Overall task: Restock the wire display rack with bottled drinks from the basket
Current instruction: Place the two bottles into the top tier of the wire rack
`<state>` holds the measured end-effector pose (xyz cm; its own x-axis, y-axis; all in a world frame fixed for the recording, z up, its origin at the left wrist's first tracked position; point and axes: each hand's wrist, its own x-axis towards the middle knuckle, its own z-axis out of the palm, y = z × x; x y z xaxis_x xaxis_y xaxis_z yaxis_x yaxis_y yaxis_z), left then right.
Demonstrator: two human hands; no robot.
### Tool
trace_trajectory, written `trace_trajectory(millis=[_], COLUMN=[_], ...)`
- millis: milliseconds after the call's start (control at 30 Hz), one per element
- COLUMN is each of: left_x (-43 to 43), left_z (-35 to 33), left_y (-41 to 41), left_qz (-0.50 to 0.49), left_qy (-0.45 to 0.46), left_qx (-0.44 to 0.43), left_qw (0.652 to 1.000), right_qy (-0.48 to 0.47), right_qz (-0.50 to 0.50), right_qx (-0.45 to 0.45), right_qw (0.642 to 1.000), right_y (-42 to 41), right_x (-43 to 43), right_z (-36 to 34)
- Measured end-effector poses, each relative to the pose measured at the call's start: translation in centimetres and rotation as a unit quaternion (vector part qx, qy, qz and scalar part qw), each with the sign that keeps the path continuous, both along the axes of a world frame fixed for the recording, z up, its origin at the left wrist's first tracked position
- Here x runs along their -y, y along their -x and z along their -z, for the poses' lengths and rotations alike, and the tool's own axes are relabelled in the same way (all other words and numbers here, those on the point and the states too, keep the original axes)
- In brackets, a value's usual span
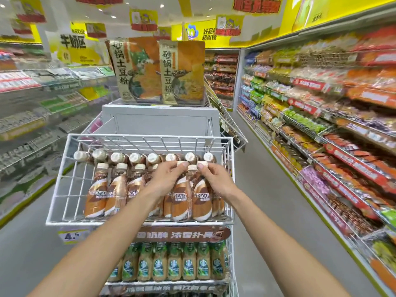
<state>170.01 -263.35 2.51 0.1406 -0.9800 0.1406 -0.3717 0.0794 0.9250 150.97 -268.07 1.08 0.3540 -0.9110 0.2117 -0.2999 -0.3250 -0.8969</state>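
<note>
A white wire display rack (64,181) stands in the aisle in front of me. Its top tier holds two rows of brown Nescafé coffee bottles (95,194) with cream caps. My left hand (166,179) pinches the cap of one bottle in the front row. My right hand (216,181) pinches the cap of the neighbouring bottle (201,200) to its right. Both bottles stand upright inside the tier. The lower tier holds a row of green-labelled Starbucks bottles (174,264). No basket is in view.
A grey unit (160,123) behind the rack carries two large noodle packs (182,71). Stocked shelves line the aisle on the right (321,125) and left (32,103). A price tag reading 4.5 (71,235) hangs below the top tier. Grey floor runs either side.
</note>
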Motion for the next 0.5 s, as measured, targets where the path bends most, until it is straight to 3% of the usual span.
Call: trace_trajectory(millis=[267, 500], left_x=[1.9, 3.2], left_z=[1.1, 1.1], left_y=[-0.4, -0.2], left_qz=[-0.001, -0.075], left_qy=[-0.037, -0.057], left_qx=[-0.013, 0.023], left_qw=[0.999, 0.995], right_qy=[0.04, 0.035], right_qz=[0.091, 0.163], right_qx=[-0.062, -0.102], right_qw=[0.993, 0.981], right_y=[0.0, -0.6], right_x=[-0.7, -1.4], right_z=[0.9, 0.0])
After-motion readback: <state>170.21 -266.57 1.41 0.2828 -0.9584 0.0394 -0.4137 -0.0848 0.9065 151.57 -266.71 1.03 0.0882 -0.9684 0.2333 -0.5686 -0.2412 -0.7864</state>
